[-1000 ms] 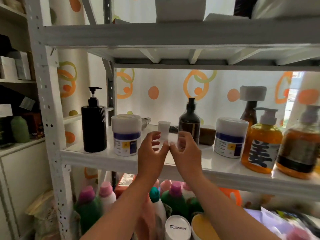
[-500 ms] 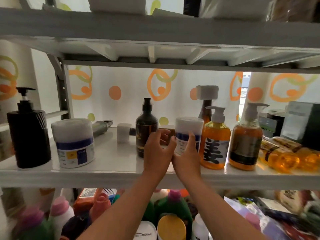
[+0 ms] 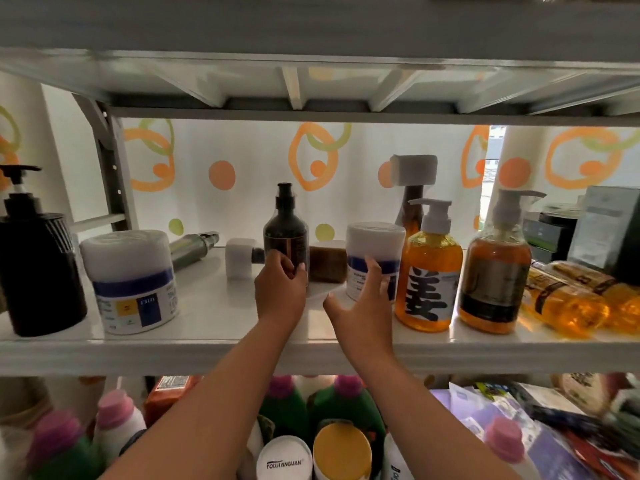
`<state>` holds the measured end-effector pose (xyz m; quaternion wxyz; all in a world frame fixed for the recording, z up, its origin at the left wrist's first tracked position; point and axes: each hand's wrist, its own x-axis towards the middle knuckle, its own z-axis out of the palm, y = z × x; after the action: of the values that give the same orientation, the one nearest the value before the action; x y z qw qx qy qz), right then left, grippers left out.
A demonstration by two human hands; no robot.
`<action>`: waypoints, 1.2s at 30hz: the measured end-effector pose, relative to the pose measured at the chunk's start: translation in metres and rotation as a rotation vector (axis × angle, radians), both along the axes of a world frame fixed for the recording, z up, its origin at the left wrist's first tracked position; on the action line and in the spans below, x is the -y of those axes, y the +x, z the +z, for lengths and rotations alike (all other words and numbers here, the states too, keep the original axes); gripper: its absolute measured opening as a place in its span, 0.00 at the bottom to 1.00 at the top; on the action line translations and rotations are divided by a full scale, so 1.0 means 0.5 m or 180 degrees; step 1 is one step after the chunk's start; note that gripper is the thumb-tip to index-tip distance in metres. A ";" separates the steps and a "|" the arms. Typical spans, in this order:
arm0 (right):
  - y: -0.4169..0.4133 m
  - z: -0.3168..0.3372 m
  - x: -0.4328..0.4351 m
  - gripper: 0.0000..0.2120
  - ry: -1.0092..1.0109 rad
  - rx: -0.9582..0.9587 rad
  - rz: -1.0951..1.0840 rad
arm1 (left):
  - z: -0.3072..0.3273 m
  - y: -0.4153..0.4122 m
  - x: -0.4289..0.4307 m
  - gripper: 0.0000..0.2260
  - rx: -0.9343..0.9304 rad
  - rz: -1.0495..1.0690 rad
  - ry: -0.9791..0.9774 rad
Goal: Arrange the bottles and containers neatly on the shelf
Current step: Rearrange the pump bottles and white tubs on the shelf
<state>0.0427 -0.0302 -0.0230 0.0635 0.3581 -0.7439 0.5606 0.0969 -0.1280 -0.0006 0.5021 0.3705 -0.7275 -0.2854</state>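
The white shelf [image 3: 214, 310] holds a loose row: a black pump bottle [image 3: 38, 271] far left, a white tub [image 3: 133, 282] beside it, two amber pump bottles [image 3: 429, 275] to the right, more lying on their sides at the far right. Mid-shelf, the left hand [image 3: 280, 289] has its fingers [image 3: 289, 268] wrapped round the base of a dark brown bottle [image 3: 285, 233]. The right hand [image 3: 360, 306] is spread, released, fingertips just at a second white tub [image 3: 375, 258]. It looks like the middle items are being straightened; next, I'd guess, slide both into line with their neighbours
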 end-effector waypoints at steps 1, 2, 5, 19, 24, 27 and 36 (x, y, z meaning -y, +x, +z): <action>0.000 -0.001 0.001 0.39 -0.0013 0.0030 0.0006 | 0.000 -0.002 0.005 0.07 0.0032 -0.0007 0.0012; -0.001 -0.002 0.002 0.39 -0.0023 0.0064 0.0011 | 0.000 -0.004 0.009 0.06 0.0051 -0.0023 0.0023; -0.004 -0.004 0.005 0.39 -0.0069 0.0161 0.0038 | -0.006 -0.011 0.009 0.04 0.0072 -0.0201 0.0016; -0.039 0.006 0.013 0.44 -0.0023 0.0752 -0.0022 | 0.002 -0.056 -0.030 0.23 0.0307 -0.2172 0.1092; -0.031 0.008 0.009 0.42 0.0248 0.0705 -0.0096 | 0.000 -0.052 -0.042 0.21 0.0305 -0.2428 0.1102; -0.017 0.015 0.002 0.40 0.0371 0.0602 -0.0164 | 0.004 -0.044 -0.049 0.19 0.0234 -0.2374 0.0990; 0.035 0.049 -0.034 0.40 0.0345 0.0556 -0.0022 | 0.005 -0.007 -0.036 0.21 0.0408 -0.2063 0.0946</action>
<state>0.0600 -0.0130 0.0014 -0.0191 0.3082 -0.7771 0.5484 0.0934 -0.1101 0.0018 0.2795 0.2067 -0.7877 -0.5085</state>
